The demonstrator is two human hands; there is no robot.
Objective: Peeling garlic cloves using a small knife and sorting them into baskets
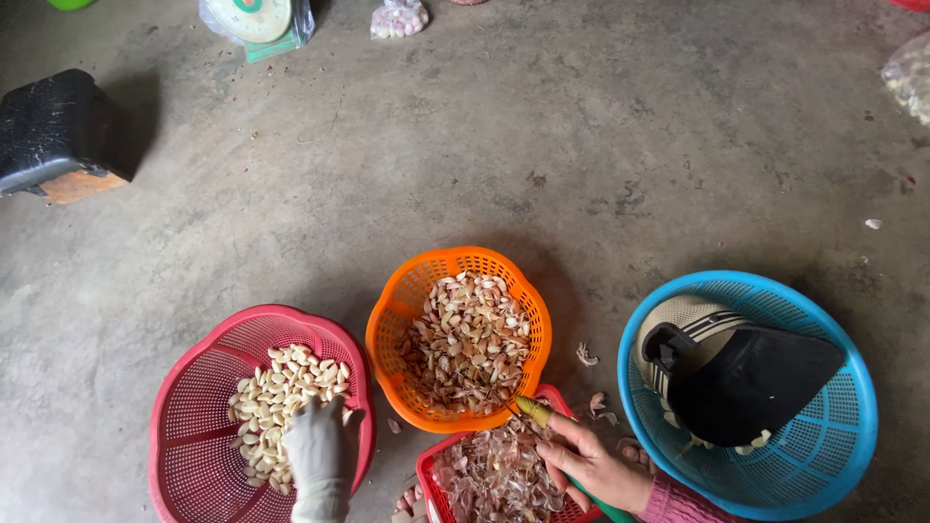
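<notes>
A gloved left hand (pixel 320 447) is seen resting on a heap of peeled garlic cloves (pixel 281 395) in a red plastic basket (pixel 194 407) at the 7 o'clock corner of a bare concrete floor (pixel 542 145); the fingers are curled into the cloves, though whether any are actually pinched cannot be made out. The bare right hand (pixel 591 465), at 5 o'clock, is closed around a small knife with a yellow-and-green handle (pixel 533 412), its tip pointed toward an orange basket (pixel 407 300) at centre, which is filled with unpeeled cloves (pixel 470 339). A smaller red basket of papery garlic skins (pixel 489 475) is cut off by the bottom edge beneath that hand. At 4 o'clock, a blue basket (pixel 833 455) is largely taken up by a dark cap with a striped woven crown (pixel 746 373), under which a few pale cloves are half hidden. Along the top edge, at 11 o'clock, a green-and-white dial scale wrapped in clear plastic (pixel 257 21) is partly cropped, with a clear bag of garlic (pixel 397 19) beside it; another bag (pixel 911 77) is barely visible at 2 o'clock. A black stool (pixel 53 131) is seen at 10 o'clock.
</notes>
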